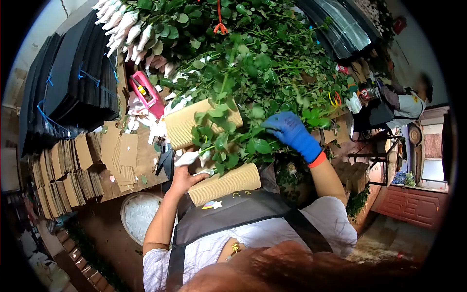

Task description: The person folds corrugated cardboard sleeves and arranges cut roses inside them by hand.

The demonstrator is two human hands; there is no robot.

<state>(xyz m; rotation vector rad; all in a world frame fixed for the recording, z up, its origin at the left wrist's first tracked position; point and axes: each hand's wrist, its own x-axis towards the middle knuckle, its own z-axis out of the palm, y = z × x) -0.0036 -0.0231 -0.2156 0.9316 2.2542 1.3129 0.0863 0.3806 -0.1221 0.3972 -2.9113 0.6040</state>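
My bare left hand (pixel 184 180) is closed round the stems just under some white-wrapped flower heads (pixel 187 158), beside a corrugated cardboard sheet (pixel 226 184) that lies against my apron. A second part of corrugated cardboard (pixel 182 127) shows farther forward, with leafy stems (pixel 221 141) lying over it. My right hand (pixel 287 127), in a blue glove with an orange cuff, is at the leaves to the right of the cardboard. Its fingers are bent and partly among the leaves; whether they hold a stem cannot be made out.
Leafy stems (pixel 272 68) cover the table's far side, with wrapped heads (pixel 124 27) at upper left. A pink tape dispenser (pixel 147 95), cardboard pieces (pixel 119 153) and black sheets (pixel 80 73) are at left. A white basin (pixel 141 216) stands below. Another person (pixel 408 104) is at far right.
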